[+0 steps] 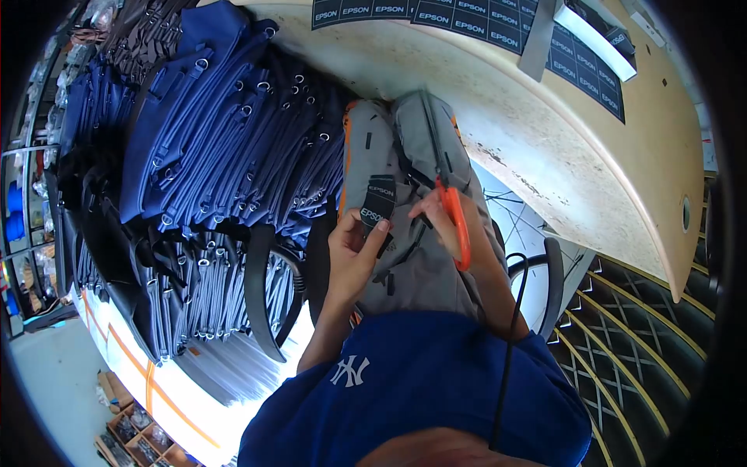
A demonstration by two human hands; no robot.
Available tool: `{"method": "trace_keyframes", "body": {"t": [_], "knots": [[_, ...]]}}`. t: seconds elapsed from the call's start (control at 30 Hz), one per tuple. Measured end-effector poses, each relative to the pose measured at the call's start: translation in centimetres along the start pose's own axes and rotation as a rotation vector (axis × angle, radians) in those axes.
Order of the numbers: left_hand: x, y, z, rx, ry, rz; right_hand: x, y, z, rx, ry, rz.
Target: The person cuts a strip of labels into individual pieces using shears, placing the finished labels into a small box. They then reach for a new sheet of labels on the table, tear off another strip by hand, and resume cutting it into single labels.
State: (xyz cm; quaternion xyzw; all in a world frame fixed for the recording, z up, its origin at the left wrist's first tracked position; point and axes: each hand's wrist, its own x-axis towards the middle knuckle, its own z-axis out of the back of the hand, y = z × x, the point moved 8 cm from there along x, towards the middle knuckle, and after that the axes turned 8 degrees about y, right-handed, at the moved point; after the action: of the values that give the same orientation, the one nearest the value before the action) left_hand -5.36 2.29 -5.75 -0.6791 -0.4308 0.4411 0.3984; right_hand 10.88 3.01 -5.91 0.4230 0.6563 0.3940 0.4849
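My left hand (355, 247) pinches a short black strip of EPSON labels (380, 201) between thumb and fingers, above my lap. Just right of it, my right hand (445, 222) holds orange-handled scissors (457, 222), whose blades point up and away from me. The right fingers are partly hidden by the handle and slightly blurred. Grey trousers (436, 288) with orange trim cover my legs beneath both hands.
A large stack of blue bags (210, 148) with metal rings stands at the left. Beyond my knees a curved cream table (560, 148) bears EPSON label sheets (475, 23), a metal ruler (538, 43) and a white box (595, 43). Striped black items (622, 350) lie at the right.
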Motion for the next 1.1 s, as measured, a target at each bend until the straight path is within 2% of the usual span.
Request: {"method": "trace_keyframes", "body": {"t": [0.03, 0.1, 0.23, 0.3, 0.43, 0.5, 0.63, 0.67, 0.73, 0.77, 0.83, 0.93, 1.03, 1.1], "knots": [[0.0, 0.2, 0.0, -0.003, 0.003, 0.003, -0.1, 0.0, -0.2, -0.002, -0.004, -0.002], [0.1, 0.4, -1.0, 0.044, 0.150, -0.006, -0.2, -0.4, -1.0, 0.039, -0.005, -0.039], [-0.1, 0.3, -1.2, 0.142, 0.171, -0.048, 0.7, -1.5, -1.3, 0.121, 0.008, 0.020], [-0.4, -0.6, -1.5, 0.399, 0.242, -0.189, 0.9, -2.4, -0.9, 0.142, -0.026, -0.003], [-0.4, -0.6, -1.8, 0.303, 0.287, -0.163, 1.0, -1.7, -1.0, 0.088, 0.033, 0.067], [-0.3, -1.0, -1.0, 0.054, 0.205, -0.118, 0.6, -0.1, -1.0, -0.100, 0.045, 0.130], [0.6, -2.2, -1.6, 0.175, 0.252, -0.212, 0.1, 0.4, -1.4, -0.096, 0.129, 0.092], [0.8, -2.2, -1.3, 0.173, 0.247, -0.211, -0.1, 0.7, -1.6, -0.161, 0.157, 0.070], [0.9, -1.4, -1.4, 0.393, 0.334, -0.138, -0.4, 0.8, -1.7, -0.227, 0.187, 0.042], [0.8, -1.6, -1.7, 0.388, 0.332, -0.136, -0.6, 0.7, -1.8, -0.254, 0.214, 0.030], [0.8, -2.3, -2.2, 0.143, 0.283, -0.121, -0.9, 0.8, -1.9, -0.283, 0.243, 0.012], [0.7, -2.1, -1.5, 0.125, 0.313, -0.169, -1.7, 0.3, -2.0, -0.234, 0.281, -0.064], [0.5, -3.2, -1.4, 0.081, 0.285, -0.129, -2.6, 0.7, -0.8, -0.279, 0.332, 0.001], [0.3, -3.2, -0.7, 0.040, 0.259, -0.091, -3.4, 1.6, -0.2, -0.499, 0.468, 0.023]]}}
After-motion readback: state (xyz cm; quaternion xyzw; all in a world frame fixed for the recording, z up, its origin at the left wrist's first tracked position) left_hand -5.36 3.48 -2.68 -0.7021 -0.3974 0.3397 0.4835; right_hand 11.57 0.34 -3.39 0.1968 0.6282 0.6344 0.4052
